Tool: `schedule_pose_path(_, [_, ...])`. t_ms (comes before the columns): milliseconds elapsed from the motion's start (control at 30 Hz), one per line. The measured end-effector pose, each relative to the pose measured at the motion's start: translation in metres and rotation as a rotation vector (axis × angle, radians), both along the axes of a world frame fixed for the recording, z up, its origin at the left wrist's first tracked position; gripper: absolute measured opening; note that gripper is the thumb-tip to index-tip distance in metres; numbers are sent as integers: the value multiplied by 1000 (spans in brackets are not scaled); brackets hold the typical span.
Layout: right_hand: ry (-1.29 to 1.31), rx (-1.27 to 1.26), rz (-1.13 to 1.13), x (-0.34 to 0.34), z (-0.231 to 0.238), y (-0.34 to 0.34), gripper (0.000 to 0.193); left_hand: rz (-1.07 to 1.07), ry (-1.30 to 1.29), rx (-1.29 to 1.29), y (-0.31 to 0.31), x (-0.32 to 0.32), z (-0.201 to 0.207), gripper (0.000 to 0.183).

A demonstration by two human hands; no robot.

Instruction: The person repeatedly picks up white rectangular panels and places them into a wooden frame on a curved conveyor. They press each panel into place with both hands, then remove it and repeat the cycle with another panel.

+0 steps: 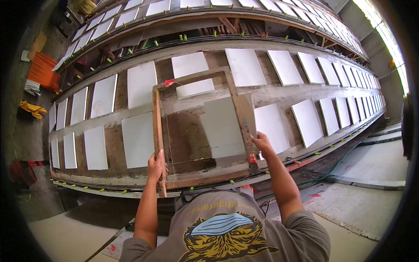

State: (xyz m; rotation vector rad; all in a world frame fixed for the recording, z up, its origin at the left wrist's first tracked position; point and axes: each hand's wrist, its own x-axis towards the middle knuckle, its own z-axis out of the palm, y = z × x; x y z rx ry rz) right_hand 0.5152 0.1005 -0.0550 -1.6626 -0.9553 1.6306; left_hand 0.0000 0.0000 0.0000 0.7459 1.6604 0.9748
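Note:
Both of my hands grip a wooden screen frame [158, 118] by its two side bars, over the long printing table. My left hand [156, 166] is closed round the left bar near its lower end. My right hand [263, 145] closes on the right bar, a little farther from me. The middle of the frame is see-through, with thin pale lines near its left and near sides. Through it shows a white panel [222, 126] on the brown table surface [181, 135]. Red tape marks two places on the frame. Whether the frame touches the table, I cannot tell.
Two rows of white panels [244, 65] run along the table, several on each side. Small green clips [232, 181] line its edge rail. Beyond stands a second table [170, 19] with more panels. Orange cloth [43, 72] and a yellow cloth [32, 109] lie at the far left.

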Motion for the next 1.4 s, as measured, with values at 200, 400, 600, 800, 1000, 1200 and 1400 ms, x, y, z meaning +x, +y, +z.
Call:
schedule_pose_path(200, [-260, 78, -198, 148, 24, 5, 40, 3, -38, 11, 3, 24, -13, 46])
schedule_pose_path(400, [-726, -59, -99, 169, 35, 10, 72, 23, 49, 60, 7, 42, -16, 45])
schedule_pose_path(600, [-777, -144, -124, 157, 67, 16, 73, 66, 10, 1, 4, 50, -19, 46])
schedule_pose_path(800, [-551, 51, -255, 236, 55, 22, 62, 61, 30, 21, 3, 52, -23, 44])
schedule_pose_path(1000, [-540, 165, -570, 383, 30, 22, 68, 78, 45, 17, 0, 55, -44, 47])
schedule_pose_path(1200, [-966, -129, -477, 419, 6, 16, 75, 101, 69, 19, -5, 65, -44, 56])
schedule_pose_path(1400, [-1298, 456, -208, 231, 7, 42, 64, 139, 44, 32, -9, 67, -60, 55])
